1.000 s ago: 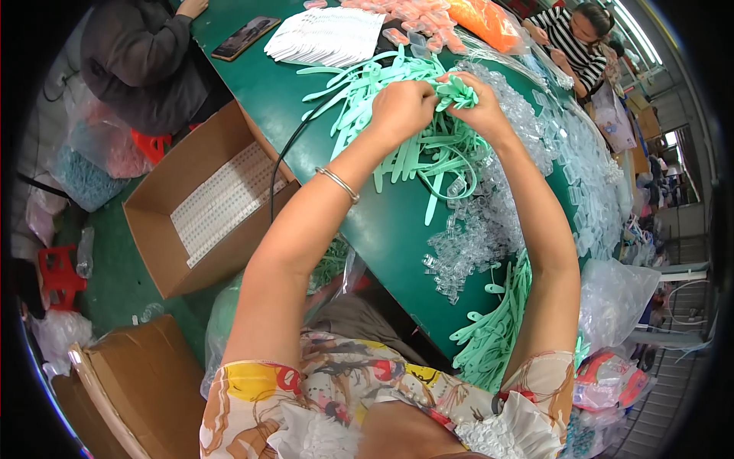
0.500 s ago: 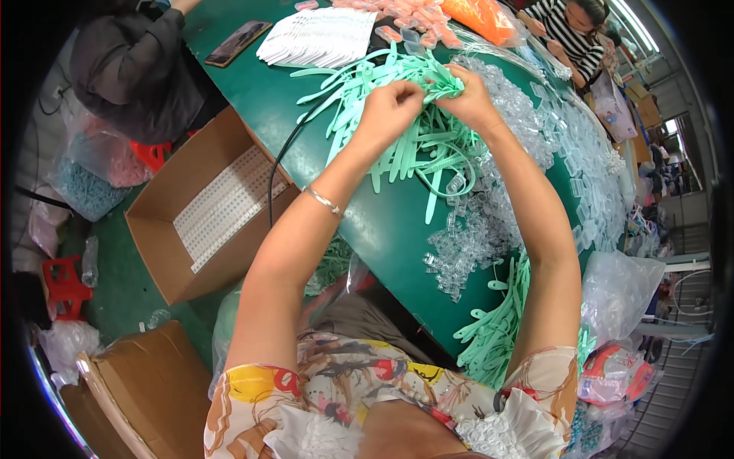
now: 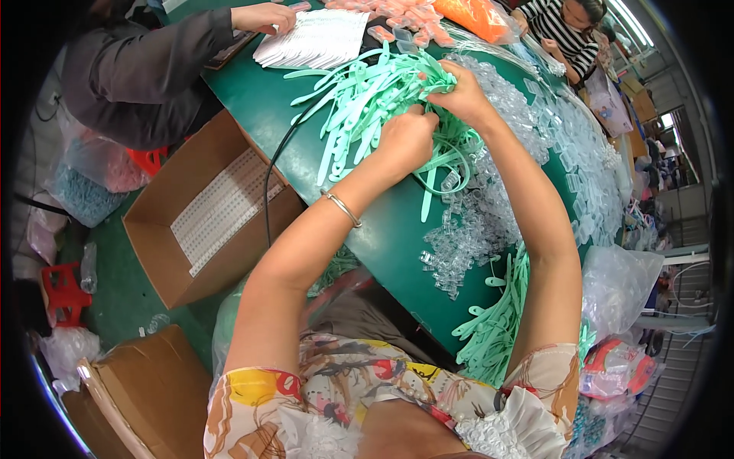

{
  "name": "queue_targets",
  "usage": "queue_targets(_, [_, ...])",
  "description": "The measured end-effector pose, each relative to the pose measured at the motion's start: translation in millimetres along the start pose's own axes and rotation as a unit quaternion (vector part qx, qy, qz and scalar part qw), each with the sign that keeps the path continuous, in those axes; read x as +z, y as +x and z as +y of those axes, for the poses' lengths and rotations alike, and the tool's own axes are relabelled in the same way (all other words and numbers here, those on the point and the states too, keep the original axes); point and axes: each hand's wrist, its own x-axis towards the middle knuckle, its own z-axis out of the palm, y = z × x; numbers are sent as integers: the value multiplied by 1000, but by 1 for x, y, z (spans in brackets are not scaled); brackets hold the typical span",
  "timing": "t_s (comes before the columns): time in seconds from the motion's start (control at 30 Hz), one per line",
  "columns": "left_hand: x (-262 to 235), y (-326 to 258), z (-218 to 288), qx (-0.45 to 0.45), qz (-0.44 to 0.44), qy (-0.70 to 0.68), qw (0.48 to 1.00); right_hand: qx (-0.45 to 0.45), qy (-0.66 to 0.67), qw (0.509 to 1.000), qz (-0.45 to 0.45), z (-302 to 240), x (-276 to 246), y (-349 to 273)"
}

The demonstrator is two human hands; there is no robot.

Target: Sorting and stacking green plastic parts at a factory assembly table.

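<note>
Many long, thin mint-green plastic straps point(image 3: 359, 103) lie in a loose heap across the table. At the heap's far right edge, my right hand point(image 3: 465, 96) is closed around a bunch of them, their ends fanning out to the left. My left hand point(image 3: 410, 140), a bangle on its wrist, is just below and nearer to me, over the front of the heap. Its fingers are curled together, and what they pinch, if anything, is hidden. A looped strap point(image 3: 457, 180) rests to the right of that hand.
Small clear plastic pieces point(image 3: 489, 206) pile up right of the straps; more green straps point(image 3: 493, 329) lie by my right forearm. A co-worker's hand point(image 3: 264, 17) touches a stack of printed sheets point(image 3: 310, 42). An open cardboard box point(image 3: 164, 249) stands left of the table point(image 3: 382, 237).
My left hand has dropped away from my right, toward me. My right hand still grips the straps. At the far left, a co-worker's arm has reached out over the stacked sheets.
</note>
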Motion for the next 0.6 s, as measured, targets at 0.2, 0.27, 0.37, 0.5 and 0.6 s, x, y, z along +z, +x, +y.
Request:
queue_targets(0.2, [11, 12, -1, 105, -42, -2, 994, 26, -20, 999, -13, -5, 1, 0])
queue_targets(0.27, [9, 18, 8, 108, -50, 8, 993, 20, -33, 999, -7, 6, -3, 2])
queue_targets(0.37, [3, 26, 21, 107, -182, 47, 976, 0, -75, 997, 25, 15, -3, 2])
queue_targets(0.5, [8, 32, 14, 149, -188, 124, 963, 58, -55, 997, -8, -4, 2, 2])
queue_targets(0.6, [17, 35, 11, 157, -174, 116, 965, 4, -62, 998, 6, 17, 0, 5])
